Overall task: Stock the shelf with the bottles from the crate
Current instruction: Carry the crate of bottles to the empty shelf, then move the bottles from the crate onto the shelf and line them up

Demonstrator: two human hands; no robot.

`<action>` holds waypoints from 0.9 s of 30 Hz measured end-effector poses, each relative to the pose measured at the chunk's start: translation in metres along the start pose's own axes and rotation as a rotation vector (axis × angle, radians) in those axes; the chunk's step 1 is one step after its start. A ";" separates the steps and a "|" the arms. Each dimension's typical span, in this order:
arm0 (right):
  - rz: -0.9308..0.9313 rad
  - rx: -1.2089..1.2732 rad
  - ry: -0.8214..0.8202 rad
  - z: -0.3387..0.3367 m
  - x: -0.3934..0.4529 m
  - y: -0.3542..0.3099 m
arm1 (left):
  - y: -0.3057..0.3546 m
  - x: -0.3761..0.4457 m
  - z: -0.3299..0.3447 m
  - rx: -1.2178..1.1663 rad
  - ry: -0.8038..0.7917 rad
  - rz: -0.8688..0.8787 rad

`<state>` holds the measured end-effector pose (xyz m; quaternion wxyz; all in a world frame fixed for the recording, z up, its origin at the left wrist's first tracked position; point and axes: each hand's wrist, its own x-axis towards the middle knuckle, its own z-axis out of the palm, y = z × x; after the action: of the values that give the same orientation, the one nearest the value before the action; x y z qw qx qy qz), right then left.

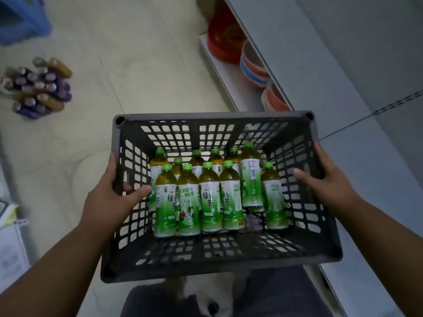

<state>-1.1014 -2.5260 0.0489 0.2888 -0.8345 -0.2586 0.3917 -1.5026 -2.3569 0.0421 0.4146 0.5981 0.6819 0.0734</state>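
Crate (219, 259): carried above the floor, just left of the shelf (309, 72).
Left hand (114, 191): clamped on crate's left wall.
Right hand (325, 181): gripping crate's right wall.
Bottles (209, 197): all standing inside the crate.
Progress: by my read, stocking not begun; every bottle left.

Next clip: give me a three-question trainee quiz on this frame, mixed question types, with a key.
1. True or false: both hands grip the crate by its side rims.
2. What colour are the caps of the bottles in the crate?
3. The stacked bowls sit: A) in the crate, B) on the low shelf ahead and to the right, C) on the floor by the other bottles.

Key: 1 true, left hand, right hand; 2 green; 3 B.
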 end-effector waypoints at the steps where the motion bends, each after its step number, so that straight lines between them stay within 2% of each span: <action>1: -0.022 -0.015 -0.047 0.009 0.009 0.010 | -0.021 -0.007 0.011 -0.022 0.012 -0.032; 8: -0.087 -0.062 -0.219 0.069 0.086 0.069 | -0.125 -0.017 0.094 -0.160 0.170 -0.155; 11: -0.117 -0.100 -0.270 0.100 0.122 0.102 | -0.170 -0.004 0.141 -0.184 0.184 -0.186; 21: -0.254 -0.143 -0.283 0.192 0.208 0.213 | -0.292 0.055 0.274 -0.234 0.315 -0.154; 27: -0.228 -0.183 -0.279 0.216 0.220 0.237 | -0.323 0.073 0.294 -0.132 0.336 -0.151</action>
<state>-1.1030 -2.4866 -0.3374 0.2154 -0.7602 -0.4234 0.4432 -1.5498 -2.4975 -0.3751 0.3374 0.4960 0.7783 0.1855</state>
